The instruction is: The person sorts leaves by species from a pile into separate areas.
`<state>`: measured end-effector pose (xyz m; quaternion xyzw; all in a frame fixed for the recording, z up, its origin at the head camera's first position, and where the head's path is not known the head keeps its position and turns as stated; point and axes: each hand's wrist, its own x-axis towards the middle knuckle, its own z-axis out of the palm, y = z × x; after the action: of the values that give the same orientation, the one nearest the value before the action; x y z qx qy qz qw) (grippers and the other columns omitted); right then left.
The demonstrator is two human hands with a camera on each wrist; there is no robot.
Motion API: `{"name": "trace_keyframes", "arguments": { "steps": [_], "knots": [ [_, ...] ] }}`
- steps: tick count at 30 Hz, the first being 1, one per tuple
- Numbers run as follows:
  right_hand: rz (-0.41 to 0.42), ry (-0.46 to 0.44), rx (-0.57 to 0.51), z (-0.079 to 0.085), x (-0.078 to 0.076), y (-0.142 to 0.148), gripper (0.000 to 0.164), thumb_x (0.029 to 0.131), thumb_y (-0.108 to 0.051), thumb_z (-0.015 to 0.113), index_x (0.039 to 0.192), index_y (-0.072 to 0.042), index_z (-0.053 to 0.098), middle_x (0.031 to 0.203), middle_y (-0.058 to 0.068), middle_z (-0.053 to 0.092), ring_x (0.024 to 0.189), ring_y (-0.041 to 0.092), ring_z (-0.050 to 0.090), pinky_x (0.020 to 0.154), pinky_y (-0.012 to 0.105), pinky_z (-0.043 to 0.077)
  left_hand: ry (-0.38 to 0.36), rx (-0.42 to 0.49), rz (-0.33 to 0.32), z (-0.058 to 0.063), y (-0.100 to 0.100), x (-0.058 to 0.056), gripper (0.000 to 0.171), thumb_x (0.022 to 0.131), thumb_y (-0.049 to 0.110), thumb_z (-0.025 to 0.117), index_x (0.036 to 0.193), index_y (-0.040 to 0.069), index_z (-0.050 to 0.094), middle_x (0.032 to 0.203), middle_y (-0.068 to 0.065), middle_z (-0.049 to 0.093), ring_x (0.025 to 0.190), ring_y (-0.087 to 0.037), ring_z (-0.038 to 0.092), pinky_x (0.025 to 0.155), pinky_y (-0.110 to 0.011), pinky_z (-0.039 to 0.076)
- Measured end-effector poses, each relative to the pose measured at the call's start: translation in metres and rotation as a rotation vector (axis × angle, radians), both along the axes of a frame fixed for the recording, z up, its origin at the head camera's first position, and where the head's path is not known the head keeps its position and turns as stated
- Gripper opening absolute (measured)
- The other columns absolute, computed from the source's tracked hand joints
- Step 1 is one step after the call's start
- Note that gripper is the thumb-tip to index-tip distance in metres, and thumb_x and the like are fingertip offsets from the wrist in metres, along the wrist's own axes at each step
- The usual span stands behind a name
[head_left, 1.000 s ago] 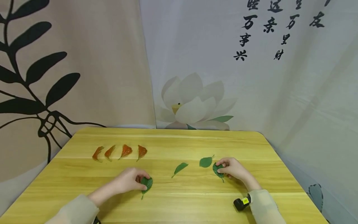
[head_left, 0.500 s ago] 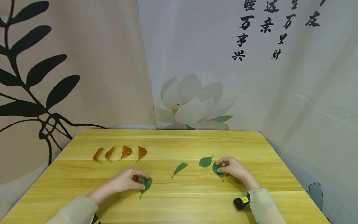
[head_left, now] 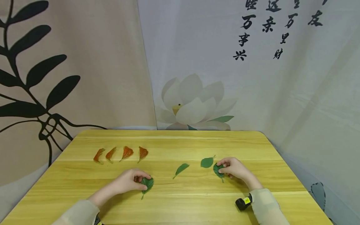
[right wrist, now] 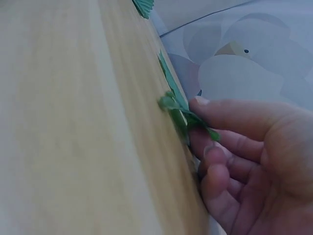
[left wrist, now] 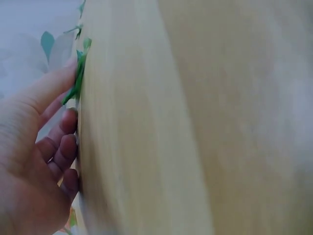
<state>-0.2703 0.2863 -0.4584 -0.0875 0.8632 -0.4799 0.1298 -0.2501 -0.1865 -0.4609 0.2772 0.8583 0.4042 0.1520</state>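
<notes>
Between thumb and fingers, my left hand (head_left: pixel 130 181) pinches a dark green leaf (head_left: pixel 147 184) low over the left-middle of the table. On the right, my right hand (head_left: pixel 234 168) pinches another green leaf (head_left: pixel 217 170) by its edge. Just left of that one lies a rounder green leaf (head_left: pixel 207 162), and a narrow, folded-looking green leaf (head_left: pixel 182 168) lies between the two hands. In the left wrist view the held leaf (left wrist: pixel 79 73) appears edge-on at the fingertips. The right wrist view has the pinched leaf (right wrist: pixel 195 122) looking curled, partly covered by the thumb.
Several orange-red leaves (head_left: pixel 127 152) lie in a row at the table's back left. The wooden table (head_left: pixel 180 209) reaches back to a printed curtain (head_left: pixel 194 47). A black wrist camera (head_left: pixel 242 204) hangs under the right sleeve.
Both hands keep their leaves and stay almost in place. The left hand's leaf shifts slightly left, then back; the right hand's leaf tilts a little. The lying leaves stay put.
</notes>
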Motion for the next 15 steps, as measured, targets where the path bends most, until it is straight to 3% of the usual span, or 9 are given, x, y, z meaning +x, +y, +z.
{"name": "trace_keyframes", "arguments": {
  "steps": [8, 15],
  "knots": [
    [-0.017, 0.01, -0.01, 0.009, 0.006, -0.014, 0.025, 0.087, -0.009, 0.072, 0.11, -0.001, 0.068, 0.075, 0.003, 0.048, 0.053, 0.012, 0.038, 0.047, 0.023, 0.035, 0.007, 0.004, 0.006, 0.002, 0.001, 0.0, 0.035, 0.083, 0.026, 0.078, 0.114, 0.013, 0.07, 0.083, 0.001, 0.056, 0.069, -0.01, 0.048, 0.059, -0.026, 0.043],
    [-0.004, 0.099, -0.004, 0.02, 0.02, -0.04, 0.027, 0.084, -0.015, 0.076, 0.108, -0.004, 0.07, 0.083, 0.004, 0.052, 0.073, 0.017, 0.044, 0.057, 0.026, 0.04, -0.013, 0.012, -0.005, 0.002, 0.001, 0.0, 0.034, 0.083, 0.025, 0.078, 0.114, 0.012, 0.07, 0.082, 0.0, 0.056, 0.069, -0.01, 0.048, 0.059, -0.026, 0.042]
  ]
}}
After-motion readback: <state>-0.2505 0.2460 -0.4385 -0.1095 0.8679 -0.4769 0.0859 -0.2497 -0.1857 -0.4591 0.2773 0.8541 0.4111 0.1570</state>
